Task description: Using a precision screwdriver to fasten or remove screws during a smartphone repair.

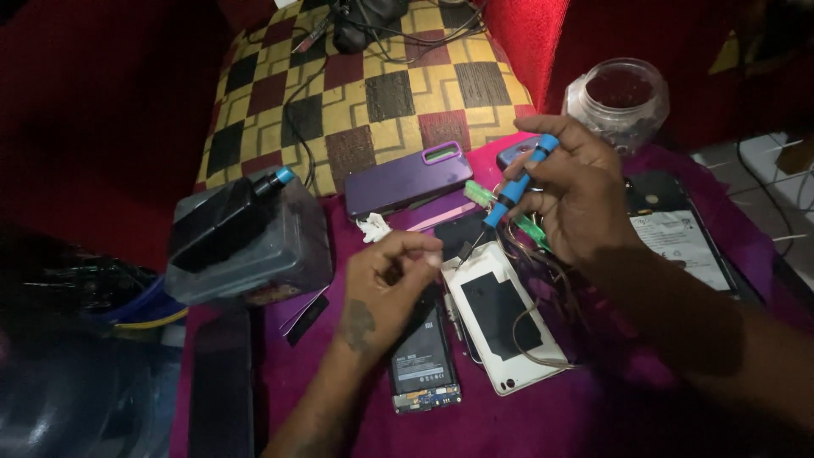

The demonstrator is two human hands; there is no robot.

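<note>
Right hand (577, 199): fingers closed round a blue screwdriver (517, 185), tip angled down toward the white back cover (500, 318). Left hand (386, 284): fingertips pinched together; whether anything sits between them, cannot tell. Just below that hand, touching it: opened phone (424, 360) with battery exposed, beside the white cover on a magenta cloth (509, 424). Farther back: purple case (407, 180), grey box (246, 246), checked cushion (373, 85). Near the right hand: clear jar (617, 102), another phone (682, 237).
</note>
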